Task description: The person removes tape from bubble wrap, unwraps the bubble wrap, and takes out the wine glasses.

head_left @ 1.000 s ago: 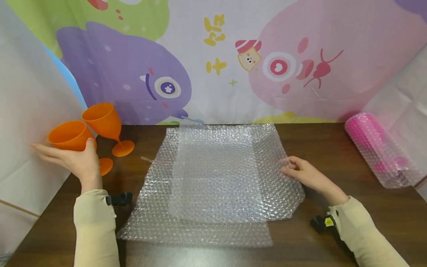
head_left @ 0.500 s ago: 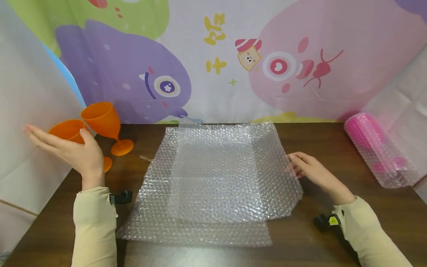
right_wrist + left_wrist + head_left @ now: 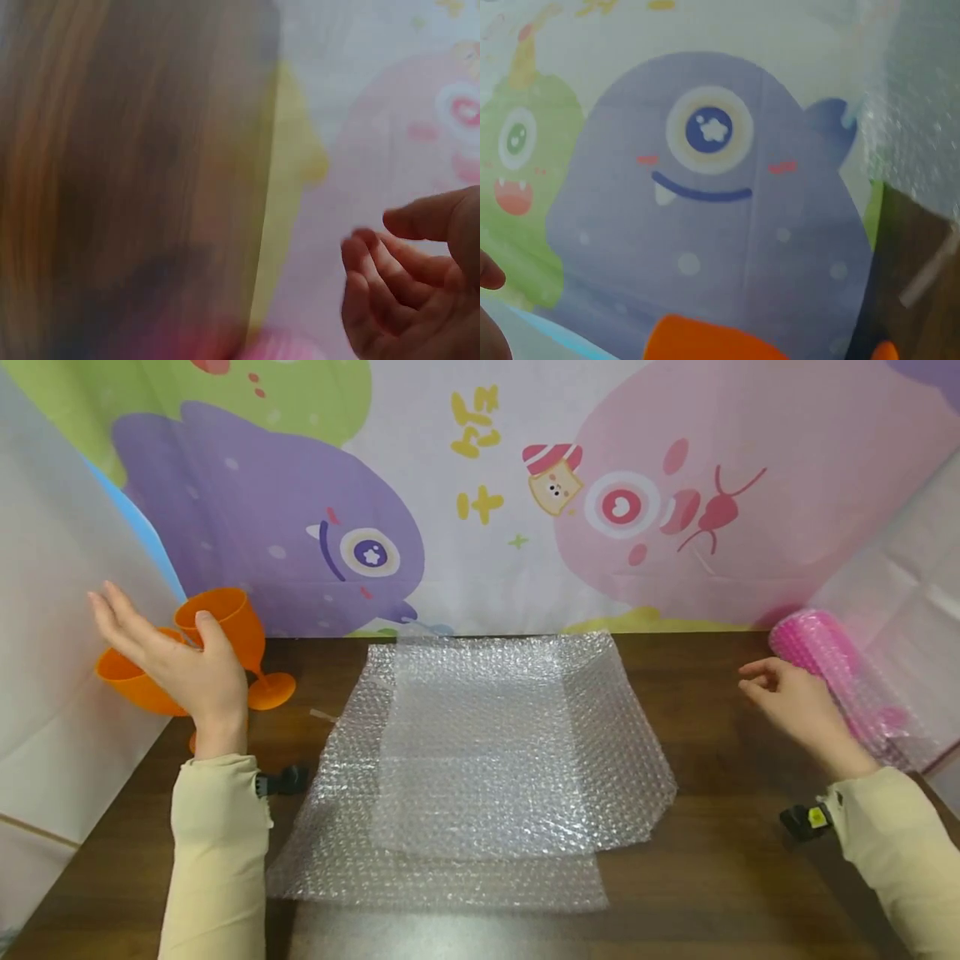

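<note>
Two orange goblets stand at the left: the farther goblet [image 3: 247,622] upright with its foot showing, the nearer goblet [image 3: 127,681] partly behind my left hand [image 3: 187,672]. That hand is raised with fingers extended and overlaps both goblets in the head view, holding nothing. Over on the right, my right hand [image 3: 795,702] hangs in the air with loosely curled fingers and an empty palm. It is close beside a pink thing wrapped in bubble wrap [image 3: 813,639], whose kind is hidden. Overlapping bubble wrap sheets [image 3: 480,777] lie flat between the hands.
The dark wooden table [image 3: 712,860] meets a cartoon-printed cloth [image 3: 495,577] at the back. White walls [image 3: 45,693] close in the left and right sides. A small clear strip [image 3: 322,715] lies left of the sheets.
My right hand has left the right edge of the bubble wrap and moved right, toward the pink wrapped thing. My left hand has risen off the nearer goblet and shifted slightly right.
</note>
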A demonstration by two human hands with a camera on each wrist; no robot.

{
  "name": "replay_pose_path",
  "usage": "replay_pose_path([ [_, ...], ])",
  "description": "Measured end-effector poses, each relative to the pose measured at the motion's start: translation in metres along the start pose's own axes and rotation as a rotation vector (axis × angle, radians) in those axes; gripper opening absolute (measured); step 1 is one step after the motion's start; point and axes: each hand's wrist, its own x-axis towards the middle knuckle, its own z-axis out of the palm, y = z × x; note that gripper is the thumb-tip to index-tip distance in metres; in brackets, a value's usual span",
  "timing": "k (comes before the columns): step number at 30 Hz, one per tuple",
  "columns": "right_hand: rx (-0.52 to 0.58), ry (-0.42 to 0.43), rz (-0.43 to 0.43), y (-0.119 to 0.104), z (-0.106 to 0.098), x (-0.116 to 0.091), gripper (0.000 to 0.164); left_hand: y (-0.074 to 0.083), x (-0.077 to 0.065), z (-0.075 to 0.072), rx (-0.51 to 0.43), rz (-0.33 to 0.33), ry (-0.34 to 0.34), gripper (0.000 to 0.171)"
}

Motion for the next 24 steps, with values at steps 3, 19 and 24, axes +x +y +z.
replay_pose_path([
  [3,-0.137,0.098,-0.016,0.017,-0.014,0.003,0.024,0.001,0.004,0.004,0.001,-0.065,-0.077,0.061],
  [19,-0.31,0.188,0.229,0.071,-0.059,-0.01,0.042,0.006,0.015,0.018,-0.105,-0.479,-0.487,0.068],
  [24,-0.355,0.122,0.253,0.078,-0.062,-0.009,0.04,0.016,0.012,0.032,-0.224,-0.597,-0.622,0.08],
])
